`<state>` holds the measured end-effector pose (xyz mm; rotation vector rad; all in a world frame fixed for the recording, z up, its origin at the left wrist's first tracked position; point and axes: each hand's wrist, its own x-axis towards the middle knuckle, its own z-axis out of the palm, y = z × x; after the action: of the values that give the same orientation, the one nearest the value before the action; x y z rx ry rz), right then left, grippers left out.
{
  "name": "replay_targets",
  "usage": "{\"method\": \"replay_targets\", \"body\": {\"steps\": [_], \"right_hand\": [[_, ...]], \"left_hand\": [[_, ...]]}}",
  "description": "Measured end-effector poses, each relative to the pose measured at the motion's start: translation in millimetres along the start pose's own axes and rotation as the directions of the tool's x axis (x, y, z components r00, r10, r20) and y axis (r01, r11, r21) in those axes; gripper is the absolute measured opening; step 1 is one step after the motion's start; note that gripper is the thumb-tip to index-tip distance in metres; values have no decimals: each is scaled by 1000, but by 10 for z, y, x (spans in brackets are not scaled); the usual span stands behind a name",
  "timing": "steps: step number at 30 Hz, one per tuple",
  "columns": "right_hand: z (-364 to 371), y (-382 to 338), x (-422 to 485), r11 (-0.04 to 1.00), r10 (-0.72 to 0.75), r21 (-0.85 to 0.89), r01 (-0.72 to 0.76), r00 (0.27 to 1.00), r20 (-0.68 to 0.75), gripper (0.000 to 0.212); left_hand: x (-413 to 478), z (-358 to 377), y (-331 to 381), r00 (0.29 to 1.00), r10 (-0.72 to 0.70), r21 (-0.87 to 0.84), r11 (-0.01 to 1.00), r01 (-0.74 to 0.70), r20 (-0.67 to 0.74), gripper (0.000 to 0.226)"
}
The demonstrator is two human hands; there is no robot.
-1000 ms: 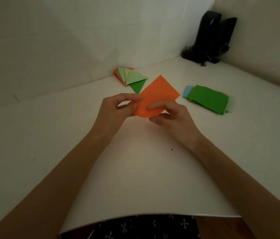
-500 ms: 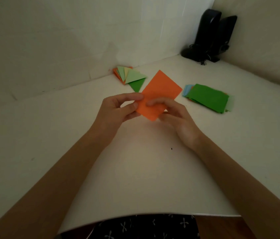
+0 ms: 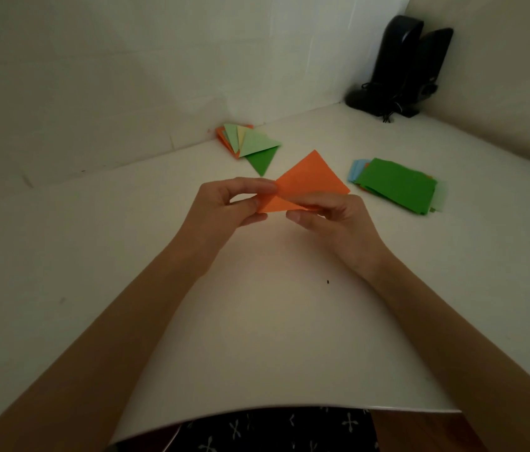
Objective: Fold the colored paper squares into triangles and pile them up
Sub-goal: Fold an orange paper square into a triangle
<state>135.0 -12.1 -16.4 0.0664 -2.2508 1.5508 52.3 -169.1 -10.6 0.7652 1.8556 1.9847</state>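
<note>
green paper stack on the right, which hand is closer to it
Right. The right hand lies just left of the stack; the left hand is farther left, across the orange sheet.

I count two hands, left hand (image 3: 228, 207) and right hand (image 3: 333, 221), one orange sheet (image 3: 312, 177), one pile of folded triangles (image 3: 252, 143), one stack of flat squares (image 3: 397, 185), and two black speakers (image 3: 399, 60).

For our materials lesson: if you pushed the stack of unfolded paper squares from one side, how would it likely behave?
The stack would probably shear and fan out, not slide whole: its sheets lie staggered, blue edges showing. Sheets seem thin, light, likely floppy: the orange sheet is folded over.
</note>
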Motion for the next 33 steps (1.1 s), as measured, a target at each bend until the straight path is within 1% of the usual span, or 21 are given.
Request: {"method": "replay_targets", "body": {"steps": [3, 6, 8, 10, 11, 13, 15, 18, 23, 27, 29, 31, 33], "right_hand": [[6, 6, 2, 1000, 14, 25, -14, 999, -37, 28], [10, 23, 11, 993, 66, 102, -57, 994, -92, 20], [4, 25, 30, 986, 105, 137, -90, 989, -103, 17], [-5, 38, 44, 979, 130, 175, -108, 983, -125, 17], [-9, 49, 50, 970, 147, 213, -116, 980, -135, 13], [-18, 69, 55, 945, 188, 294, -143, 973, -134, 6], [-14, 74, 53, 932, 211, 323, -166, 971, -110, 7], [7, 57, 42, 929, 227, 318, -190, 970, -83, 10], [36, 27, 48, 981, 169, 129, -143, 962, -217, 13], [43, 50, 50, 990, 141, 59, -130, 950, -278, 17], [45, 51, 49, 991, 131, 67, -116, 943, -306, 17], [56, 38, 43, 986, 146, 124, -110, 933, -329, 16], [62, 31, 39, 977, 171, 181, -115, 925, -339, 16]], "left_hand": [[1, 10, 0, 1000, 4, -19, 1000, -4, -3, 34], [-1, 26, -11, 1000, 6, -49, 999, -7, -15, 33], [9, 27, -12, 999, -14, -94, 995, 11, -33, 28], [4, 46, -9, 999, -23, -122, 992, 19, -33, 19], [-2, 60, -7, 999, -4, -89, 996, 1, -35, 15], [-13, 90, -19, 998, 46, 7, 999, -46, -49, 17], [-14, 106, -27, 993, 76, 26, 997, -73, -93, 19], [-4, 89, -39, 986, 107, 26, 994, -105, -130, 20], [-20, 116, -29, 989, 129, -8, 992, -130, -66, 28], [-33, 139, -26, 991, 135, -54, 989, -136, -17, 40], [-37, 153, -30, 993, 121, -54, 991, -121, 0, 40], [-41, 162, -31, 992, 128, -40, 991, -127, 9, 36], [-45, 170, -20, 989, 145, -34, 989, -145, 8, 37]]}}
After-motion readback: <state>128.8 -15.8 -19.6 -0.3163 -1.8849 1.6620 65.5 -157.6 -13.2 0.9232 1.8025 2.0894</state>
